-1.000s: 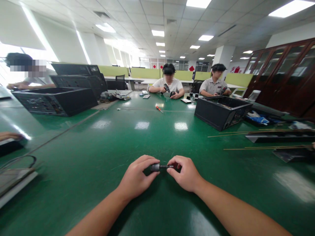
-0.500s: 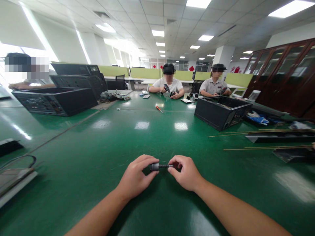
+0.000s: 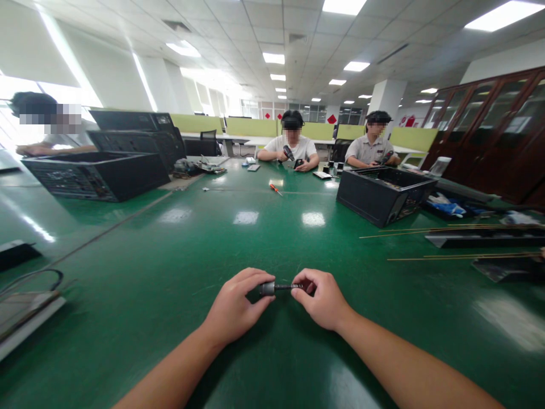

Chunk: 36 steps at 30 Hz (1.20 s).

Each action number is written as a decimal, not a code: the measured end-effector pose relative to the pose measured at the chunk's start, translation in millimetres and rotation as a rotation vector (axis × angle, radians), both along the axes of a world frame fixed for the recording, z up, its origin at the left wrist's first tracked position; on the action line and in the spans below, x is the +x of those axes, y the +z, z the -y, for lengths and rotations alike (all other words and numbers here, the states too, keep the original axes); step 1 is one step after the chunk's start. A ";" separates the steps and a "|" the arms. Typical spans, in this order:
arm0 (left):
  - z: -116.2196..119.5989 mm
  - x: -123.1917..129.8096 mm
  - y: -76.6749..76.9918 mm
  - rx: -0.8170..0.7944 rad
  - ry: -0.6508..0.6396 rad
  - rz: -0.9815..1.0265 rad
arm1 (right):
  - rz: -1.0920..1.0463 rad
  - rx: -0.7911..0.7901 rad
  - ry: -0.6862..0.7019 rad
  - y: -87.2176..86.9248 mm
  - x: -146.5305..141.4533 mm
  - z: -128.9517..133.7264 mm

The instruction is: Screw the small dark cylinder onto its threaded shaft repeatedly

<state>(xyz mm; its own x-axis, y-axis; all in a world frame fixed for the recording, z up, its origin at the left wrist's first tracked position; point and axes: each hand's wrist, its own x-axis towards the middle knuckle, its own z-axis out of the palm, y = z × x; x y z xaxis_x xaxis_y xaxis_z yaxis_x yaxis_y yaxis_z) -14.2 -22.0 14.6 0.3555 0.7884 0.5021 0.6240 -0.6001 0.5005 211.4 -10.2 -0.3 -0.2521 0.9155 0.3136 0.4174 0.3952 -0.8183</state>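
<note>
A: What did the left hand (image 3: pixel 236 307) have?

B: It had the fat end of a small dark piece (image 3: pixel 267 289). The thumb and fingers were curved in close and held it from both sides.

A: And the right hand (image 3: pixel 323 298)?

B: That one pinched the other end, where a thin rod (image 3: pixel 283 287) stuck out of the fat part. Its fingers hid some of that end.

A: Where was the piece?

B: Right between the two hands, lying sideways, over the near middle of the shiny green worktop (image 3: pixel 213 244). I couldn't tell if it touched the top.

A: What else was there?

B: An orange screwdriver (image 3: pixel 275 188) lay farther off, near the middle. A big black computer case (image 3: pixel 361 196) stood to the right of it. Another black case (image 3: pixel 136 176) was over on the left. Some long thin sticks (image 3: pixel 404 233) lay on the right side, in front of the first case.

A: Was anybody else there?

B: Yes! A person in a white shirt (image 3: pixel 276 147) sat across from us with a drill (image 3: pixel 289 152) in one hand and a little dark thing in the other. Another person (image 3: pixel 361 149) sat just beside, and one more (image 3: pixel 68 139) was far to the left.
</note>
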 end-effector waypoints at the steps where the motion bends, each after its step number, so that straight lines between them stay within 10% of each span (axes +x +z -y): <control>1: -0.3 -0.3 -0.4 0.000 0.003 0.000 | -0.003 -0.005 -0.003 -0.4 0.0 -0.2; 36: -3.3 -3.9 8.6 -0.006 0.123 0.016 | -0.059 -0.076 0.002 -1.8 1.7 -3.6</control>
<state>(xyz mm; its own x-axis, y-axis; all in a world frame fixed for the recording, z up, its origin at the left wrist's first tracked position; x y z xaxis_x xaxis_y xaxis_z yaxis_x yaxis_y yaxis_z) -18.1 -18.7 23.2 0.2482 0.8284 0.5021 0.6844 -0.5168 0.5144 213.1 -6.6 -2.1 -0.2374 0.9366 0.2578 0.3670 0.3322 -0.8689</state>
